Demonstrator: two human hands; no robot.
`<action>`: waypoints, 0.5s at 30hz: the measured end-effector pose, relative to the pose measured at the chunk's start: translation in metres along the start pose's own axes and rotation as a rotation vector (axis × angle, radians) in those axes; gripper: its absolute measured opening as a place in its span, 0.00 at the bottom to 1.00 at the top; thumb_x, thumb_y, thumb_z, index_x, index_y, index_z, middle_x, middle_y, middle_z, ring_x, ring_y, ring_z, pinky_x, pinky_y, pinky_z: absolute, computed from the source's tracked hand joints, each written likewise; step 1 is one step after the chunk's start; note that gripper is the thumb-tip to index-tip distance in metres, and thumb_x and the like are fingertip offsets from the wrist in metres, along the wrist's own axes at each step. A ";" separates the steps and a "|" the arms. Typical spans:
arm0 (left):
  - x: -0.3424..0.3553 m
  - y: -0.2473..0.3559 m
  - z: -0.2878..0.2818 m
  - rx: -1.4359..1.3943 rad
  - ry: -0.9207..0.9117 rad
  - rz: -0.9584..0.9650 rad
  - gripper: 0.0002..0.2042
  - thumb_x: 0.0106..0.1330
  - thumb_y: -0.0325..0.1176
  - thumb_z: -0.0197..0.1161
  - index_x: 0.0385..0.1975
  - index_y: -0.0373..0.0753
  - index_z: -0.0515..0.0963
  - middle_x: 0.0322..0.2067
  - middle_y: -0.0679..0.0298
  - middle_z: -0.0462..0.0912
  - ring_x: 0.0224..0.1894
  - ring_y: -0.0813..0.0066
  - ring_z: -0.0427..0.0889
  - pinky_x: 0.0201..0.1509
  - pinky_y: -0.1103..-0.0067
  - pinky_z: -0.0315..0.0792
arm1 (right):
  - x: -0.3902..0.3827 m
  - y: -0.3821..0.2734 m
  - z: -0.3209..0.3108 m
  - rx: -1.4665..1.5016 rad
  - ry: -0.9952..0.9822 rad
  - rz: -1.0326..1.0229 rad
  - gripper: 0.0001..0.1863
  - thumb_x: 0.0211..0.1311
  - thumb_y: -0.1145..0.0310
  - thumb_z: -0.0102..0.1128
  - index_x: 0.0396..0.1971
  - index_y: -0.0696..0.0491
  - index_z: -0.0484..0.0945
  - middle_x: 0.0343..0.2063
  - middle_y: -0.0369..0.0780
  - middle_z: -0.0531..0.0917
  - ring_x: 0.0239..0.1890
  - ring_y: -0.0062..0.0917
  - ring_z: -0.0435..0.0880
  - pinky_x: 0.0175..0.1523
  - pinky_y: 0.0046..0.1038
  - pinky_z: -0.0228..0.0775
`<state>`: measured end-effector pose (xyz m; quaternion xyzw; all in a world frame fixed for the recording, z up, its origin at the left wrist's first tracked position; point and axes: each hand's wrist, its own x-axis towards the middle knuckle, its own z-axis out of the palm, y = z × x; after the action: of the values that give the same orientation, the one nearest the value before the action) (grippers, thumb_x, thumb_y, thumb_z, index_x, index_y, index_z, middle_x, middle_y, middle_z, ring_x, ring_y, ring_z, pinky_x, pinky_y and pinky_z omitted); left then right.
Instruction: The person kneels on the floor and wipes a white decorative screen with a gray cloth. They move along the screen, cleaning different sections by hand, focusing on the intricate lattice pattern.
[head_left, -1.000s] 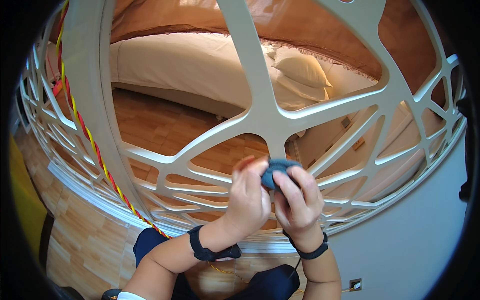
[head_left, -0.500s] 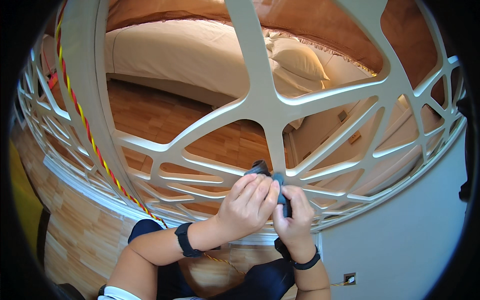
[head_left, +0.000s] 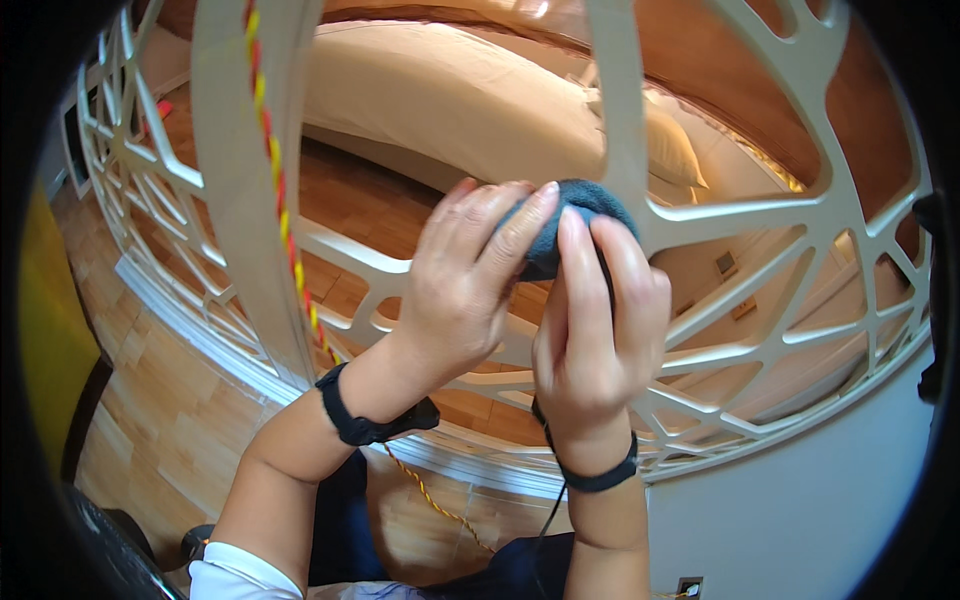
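Both hands are raised close together before a white lattice partition (head_left: 622,120), gripping a bunched dark blue-grey cloth (head_left: 592,197). My left hand (head_left: 462,275) holds the cloth's left side, its fingers bent over the edge. Opposite it, my right hand (head_left: 605,310) pinches the near right side between thumb and fingers. The cloth looks folded or rolled into a rounded wad, and its underside is partly hidden behind my fingers. Each wrist wears a black band.
A red-and-yellow twisted cord (head_left: 270,150) hangs along the broad post at left. Through the lattice openings show a bed (head_left: 450,95) and a pillow (head_left: 673,147). Below are wood-look flooring (head_left: 150,430) and a wall socket (head_left: 690,587). Something yellow (head_left: 60,340) stands far left.
Both hands have risen with the cloth, which now shows as a wider, rounder wad. The view has shifted, so the partition and cord sit farther right.
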<state>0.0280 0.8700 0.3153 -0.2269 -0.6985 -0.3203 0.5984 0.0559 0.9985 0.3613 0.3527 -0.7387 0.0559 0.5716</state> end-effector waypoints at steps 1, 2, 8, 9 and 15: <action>-0.002 -0.003 0.003 -0.010 0.053 0.016 0.23 0.60 0.25 0.56 0.59 0.38 0.73 0.50 0.54 0.77 0.52 0.57 0.77 0.63 0.60 0.66 | 0.006 0.000 0.011 0.020 0.034 -0.020 0.20 0.49 0.88 0.62 0.45 0.61 0.82 0.43 0.46 0.81 0.35 0.34 0.80 0.40 0.32 0.74; -0.007 -0.006 0.002 0.009 0.050 0.000 0.23 0.61 0.25 0.55 0.58 0.38 0.73 0.48 0.54 0.77 0.50 0.57 0.77 0.62 0.60 0.68 | 0.008 -0.004 0.015 0.043 0.044 -0.037 0.20 0.48 0.88 0.63 0.45 0.61 0.82 0.43 0.46 0.81 0.35 0.34 0.80 0.39 0.32 0.75; -0.051 -0.034 -0.038 0.189 -0.132 -0.089 0.19 0.62 0.27 0.54 0.54 0.36 0.75 0.43 0.58 0.81 0.49 0.63 0.79 0.67 0.62 0.60 | -0.006 -0.048 0.037 0.056 -0.209 -0.048 0.21 0.46 0.80 0.63 0.45 0.66 0.80 0.45 0.48 0.80 0.36 0.35 0.82 0.37 0.31 0.77; -0.054 -0.038 -0.047 0.239 -0.176 -0.083 0.17 0.62 0.28 0.55 0.51 0.37 0.77 0.42 0.60 0.81 0.50 0.65 0.79 0.70 0.62 0.55 | -0.008 -0.057 0.040 0.050 -0.277 -0.057 0.18 0.48 0.79 0.61 0.43 0.67 0.79 0.45 0.48 0.79 0.36 0.35 0.82 0.37 0.31 0.77; -0.050 -0.077 -0.096 0.493 -0.349 0.037 0.12 0.61 0.30 0.56 0.44 0.41 0.79 0.42 0.65 0.81 0.52 0.71 0.79 0.72 0.64 0.52 | -0.002 -0.095 0.076 0.333 -0.421 0.224 0.18 0.53 0.79 0.59 0.46 0.65 0.73 0.42 0.50 0.77 0.38 0.42 0.83 0.38 0.36 0.79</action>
<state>0.0492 0.7511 0.2601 -0.1390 -0.8432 -0.0864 0.5120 0.0505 0.8921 0.3038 0.3620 -0.8560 0.1648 0.3302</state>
